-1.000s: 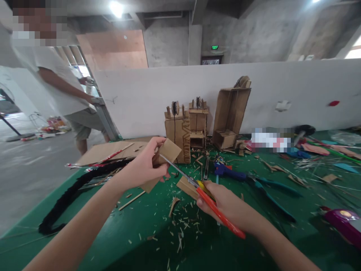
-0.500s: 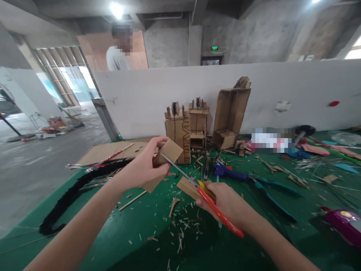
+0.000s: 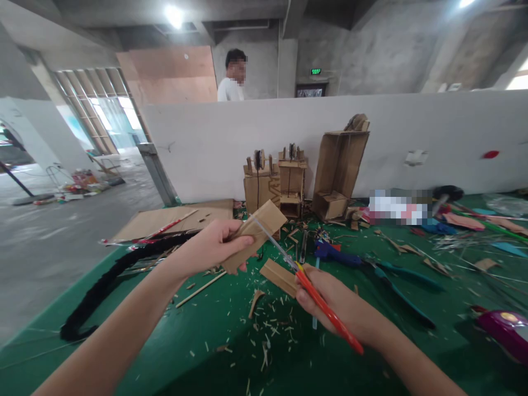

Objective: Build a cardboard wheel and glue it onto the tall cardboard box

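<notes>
- In the head view, the left hand (image 3: 220, 242) holds a cardboard strip (image 3: 268, 214), thumb on the near face and other fingers behind, partly hidden. The strip is tilted, raised above the green table (image 3: 198, 352), its far end in front of the nearer spool-topped box.
- The right hand (image 3: 325, 294) has its fingers wrapped around the scissors (image 3: 328, 311), which have red and yellow on the handles. The blades point away and to the left, their tips at the strip; whether they bite into it cannot be told.
- A flat cardboard piece (image 3: 277, 275) lies on the table just beside the right hand, among scattered trimmings.
- Beyond the hands stand two spool-topped boxes, the nearer box (image 3: 251, 190) with a black cord hanging down its front, the farther box (image 3: 292, 179) beside it; right of them stands a tall open cardboard box (image 3: 340, 170).
- A blue glue gun (image 3: 338, 254) and teal-handled pliers (image 3: 408, 271) lie right of the scissors.
- On the left lie a wooden stick (image 3: 201, 289), a black fuzzy strip (image 3: 94, 297) and a cardboard sheet (image 3: 216, 210).
- Behind the white partition (image 3: 206, 143) is a person in white (image 3: 229, 91).
</notes>
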`<state>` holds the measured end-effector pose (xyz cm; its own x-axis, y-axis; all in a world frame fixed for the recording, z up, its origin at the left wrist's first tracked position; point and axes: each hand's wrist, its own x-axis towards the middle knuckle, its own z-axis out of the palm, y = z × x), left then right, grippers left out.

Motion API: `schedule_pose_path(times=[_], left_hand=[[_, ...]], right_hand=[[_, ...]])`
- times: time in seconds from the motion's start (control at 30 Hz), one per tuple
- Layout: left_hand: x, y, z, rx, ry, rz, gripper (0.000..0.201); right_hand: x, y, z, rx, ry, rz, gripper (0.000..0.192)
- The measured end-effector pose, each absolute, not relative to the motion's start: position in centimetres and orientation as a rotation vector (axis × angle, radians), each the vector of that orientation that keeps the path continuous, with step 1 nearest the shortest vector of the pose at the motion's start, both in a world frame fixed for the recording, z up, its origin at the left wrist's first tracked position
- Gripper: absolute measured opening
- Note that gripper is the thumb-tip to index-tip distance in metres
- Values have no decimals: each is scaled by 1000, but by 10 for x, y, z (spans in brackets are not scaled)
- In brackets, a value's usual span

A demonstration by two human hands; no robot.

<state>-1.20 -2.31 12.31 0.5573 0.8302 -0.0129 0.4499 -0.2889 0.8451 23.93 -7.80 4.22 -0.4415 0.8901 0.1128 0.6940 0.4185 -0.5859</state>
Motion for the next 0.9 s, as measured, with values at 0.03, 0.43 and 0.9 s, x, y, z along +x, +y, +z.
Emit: schedule_pose_path(times=[0.03,0.43,0.9], left_hand=[[-12,-23,123,1955,1047,563,27],[-12,-30,125,1839,983,679,20],[-18,-19,127,1767,1049,988,37]], right_hand=[[238,-78,43,-1370,-2257,643,37],[232,-84,56,-1546,-2141,549,39],[239,-79,51,-1173,-2184,648,30]])
